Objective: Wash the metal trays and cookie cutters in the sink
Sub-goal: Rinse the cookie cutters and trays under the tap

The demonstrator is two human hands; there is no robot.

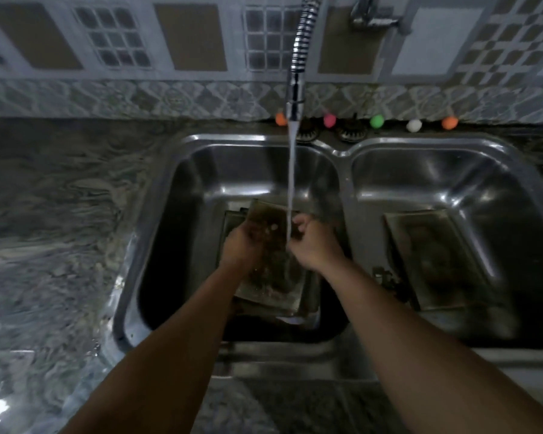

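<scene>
Setting: double steel sink set in a marbled counter, patterned wall tiles behind, dim light.
Water: flexible tap running, thin stream falling into the left basin between the two hands.
Tray in hand: grimy metal tray held tilted over the left basin, far edge raised, resting above at least one more tray stacked beneath.
Left hand: left hand curled over the tray's left edge, gripping it.
Right hand: right hand on the tray's right edge under the stream, fingers curled; grip on the rim or on a small scrubber impossible to tell.
Right basin: another dark metal tray lying flat on the bottom, well apart from the hands.
Cookie cutters: none clearly visible; small dark shape beside the right-basin tray too blurred to name.
Ledge: five small coloured balls in a row behind the sink.
Step in hand, judged: rinsing and rubbing the held tray.
Doing it well: keep the tilt for run-off toward the drain, steady with the left hand, work the stained centre and corners, mind slippery wet metal and sharp rims.
</scene>
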